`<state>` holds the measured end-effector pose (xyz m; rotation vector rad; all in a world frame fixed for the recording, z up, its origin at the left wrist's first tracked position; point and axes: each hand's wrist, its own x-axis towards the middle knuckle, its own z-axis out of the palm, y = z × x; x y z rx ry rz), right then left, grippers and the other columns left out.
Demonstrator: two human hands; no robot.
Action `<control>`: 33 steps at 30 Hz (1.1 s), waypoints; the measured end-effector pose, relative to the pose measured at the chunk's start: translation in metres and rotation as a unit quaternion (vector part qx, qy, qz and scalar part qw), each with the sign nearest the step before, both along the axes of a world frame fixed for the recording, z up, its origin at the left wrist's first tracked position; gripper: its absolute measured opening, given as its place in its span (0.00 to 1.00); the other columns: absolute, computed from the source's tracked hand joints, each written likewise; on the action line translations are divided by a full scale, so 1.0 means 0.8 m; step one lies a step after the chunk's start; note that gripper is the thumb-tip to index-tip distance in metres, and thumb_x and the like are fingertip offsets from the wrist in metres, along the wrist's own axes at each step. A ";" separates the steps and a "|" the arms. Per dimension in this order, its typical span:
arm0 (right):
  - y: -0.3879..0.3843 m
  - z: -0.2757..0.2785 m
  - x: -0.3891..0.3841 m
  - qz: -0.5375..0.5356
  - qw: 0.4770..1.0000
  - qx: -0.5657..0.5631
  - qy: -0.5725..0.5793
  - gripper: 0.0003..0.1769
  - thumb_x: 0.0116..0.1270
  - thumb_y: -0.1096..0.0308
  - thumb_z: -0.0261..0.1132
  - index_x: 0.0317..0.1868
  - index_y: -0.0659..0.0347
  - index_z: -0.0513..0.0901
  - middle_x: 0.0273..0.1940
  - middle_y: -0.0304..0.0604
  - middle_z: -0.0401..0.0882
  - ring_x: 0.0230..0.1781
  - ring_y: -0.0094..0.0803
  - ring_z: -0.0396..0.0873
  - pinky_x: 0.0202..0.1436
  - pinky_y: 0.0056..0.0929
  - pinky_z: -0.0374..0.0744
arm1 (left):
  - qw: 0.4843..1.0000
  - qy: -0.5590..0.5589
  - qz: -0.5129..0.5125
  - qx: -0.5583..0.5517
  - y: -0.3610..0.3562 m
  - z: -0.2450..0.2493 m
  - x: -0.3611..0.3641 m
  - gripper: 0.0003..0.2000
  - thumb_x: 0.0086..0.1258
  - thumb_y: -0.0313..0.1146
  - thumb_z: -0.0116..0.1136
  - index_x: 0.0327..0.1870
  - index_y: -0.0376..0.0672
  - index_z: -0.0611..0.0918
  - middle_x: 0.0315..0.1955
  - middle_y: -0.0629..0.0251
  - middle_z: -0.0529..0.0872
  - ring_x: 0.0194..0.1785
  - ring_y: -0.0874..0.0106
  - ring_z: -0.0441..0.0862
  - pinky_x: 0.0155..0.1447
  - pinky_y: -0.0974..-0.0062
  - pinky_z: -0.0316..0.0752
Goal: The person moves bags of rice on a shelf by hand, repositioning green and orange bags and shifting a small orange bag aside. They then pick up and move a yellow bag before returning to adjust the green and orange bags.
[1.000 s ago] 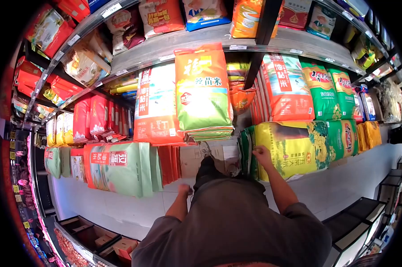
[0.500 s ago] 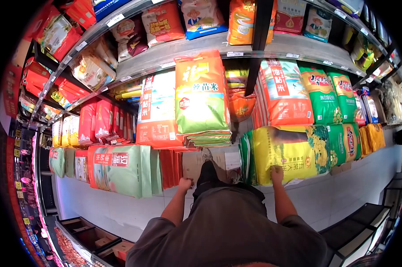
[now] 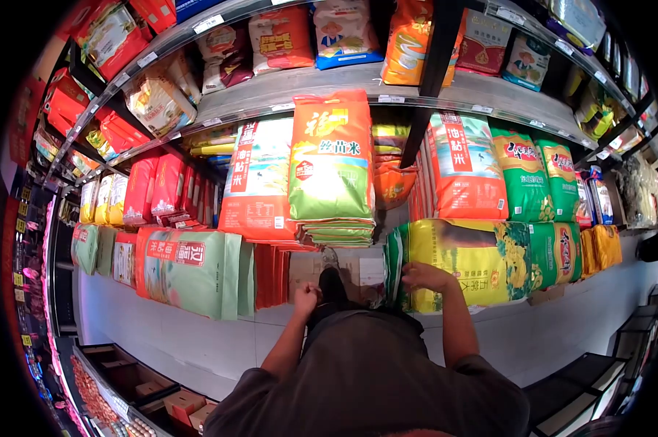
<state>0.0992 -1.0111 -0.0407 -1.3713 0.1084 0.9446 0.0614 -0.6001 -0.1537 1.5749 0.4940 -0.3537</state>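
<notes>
My left hand (image 3: 307, 298) is closed in a loose fist beside my dark trouser leg, and no object shows in it. To its left stand red rice bags (image 3: 271, 277) and a pale green and red rice bag (image 3: 181, 268). On the right, my right hand (image 3: 426, 277) hovers over or touches the left end of a yellow rice bag (image 3: 460, 269); contact is hard to tell. Its fingers look stretched out, with nothing in them. Green bags (image 3: 397, 266) lie just left of that hand. Ahead is a stack topped by an orange and green rice bag (image 3: 330, 160).
Metal shelving (image 3: 300, 89) with more bags rises ahead. Red and white rice bags (image 3: 260, 175) and green rice bags (image 3: 522, 171) stand on the lower level. Cardboard (image 3: 352, 272) lies on the floor by my foot. Behind me are low display bins (image 3: 136, 382) and a black rack (image 3: 577, 393).
My right hand has moved left and slightly up along the yellow bag, its fingers now stretched out. The left hand has shifted slightly, still curled. The view has moved slightly.
</notes>
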 end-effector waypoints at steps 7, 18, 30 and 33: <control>0.035 0.266 0.030 -0.326 0.816 0.112 -0.465 0.20 0.75 0.62 0.52 0.60 0.68 0.69 0.42 0.51 0.80 0.41 0.32 0.78 0.44 0.25 0.76 | 0.862 -0.484 0.145 0.032 -0.053 0.356 0.067 0.08 0.70 0.16 0.47 0.46 0.36 0.75 0.42 0.60 0.80 0.44 0.72 0.80 0.50 0.74 0.77; 0.136 0.523 -0.063 -0.510 0.160 0.245 -0.809 0.26 0.70 0.57 0.56 0.67 0.47 0.69 0.67 0.47 0.69 0.48 0.34 0.74 0.55 0.46 0.73 | 0.281 -0.810 0.078 -0.508 -0.224 0.685 -0.043 0.21 0.77 0.43 0.40 0.67 0.49 0.73 0.69 0.71 0.71 0.77 0.72 0.53 0.80 0.68 0.52; 0.162 0.525 -0.096 -0.443 0.189 0.187 -0.856 0.29 0.68 0.52 0.52 0.65 0.58 0.68 0.63 0.41 0.71 0.71 0.34 0.60 0.74 0.52 0.47 | 0.418 -0.890 0.085 -0.161 -0.117 0.658 -0.082 0.24 0.78 0.43 0.40 0.70 0.43 0.69 0.69 0.70 0.70 0.79 0.68 0.48 0.82 0.68 0.48; 0.164 0.531 -0.098 -0.410 0.227 0.227 -0.854 0.32 0.64 0.46 0.52 0.62 0.58 0.68 0.60 0.44 0.71 0.69 0.38 0.62 0.74 0.66 0.38 | 0.410 -0.887 0.171 -0.124 -0.140 0.670 -0.071 0.23 0.77 0.41 0.40 0.69 0.42 0.70 0.69 0.69 0.70 0.79 0.67 0.48 0.82 0.66 0.48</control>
